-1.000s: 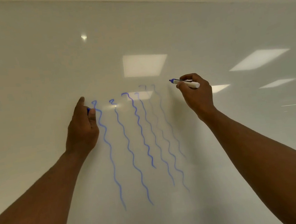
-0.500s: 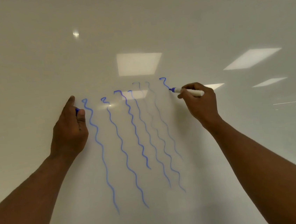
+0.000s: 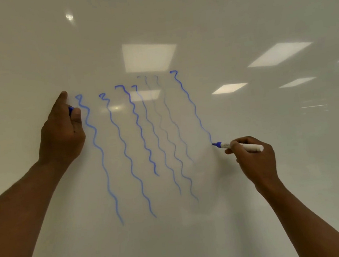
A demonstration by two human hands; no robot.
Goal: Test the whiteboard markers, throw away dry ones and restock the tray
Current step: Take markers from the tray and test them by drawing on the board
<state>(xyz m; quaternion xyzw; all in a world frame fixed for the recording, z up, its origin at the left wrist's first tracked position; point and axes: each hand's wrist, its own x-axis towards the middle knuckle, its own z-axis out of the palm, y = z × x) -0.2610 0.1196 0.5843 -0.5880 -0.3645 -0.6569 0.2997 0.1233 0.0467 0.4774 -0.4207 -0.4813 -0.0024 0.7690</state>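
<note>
A glossy whiteboard (image 3: 236, 16) fills the view, with several wavy blue lines (image 3: 139, 131) drawn down it, some strong and some faint. My right hand (image 3: 253, 159) grips a white marker with a blue tip (image 3: 226, 144), its tip touching the board at the lower end of the rightmost blue line (image 3: 191, 103). My left hand (image 3: 62, 131) rests against the board at the left, fingers closed around a small blue piece (image 3: 71, 111), probably the marker's cap, mostly hidden in the fist.
Ceiling light panels reflect in the whiteboard at the middle (image 3: 149, 56) and right (image 3: 280, 53). No tray, bin or other markers are in view.
My right hand has drawn a new wavy blue line downward at the right of the others, moving from the top to mid-board. The left hand stays put on the board.
</note>
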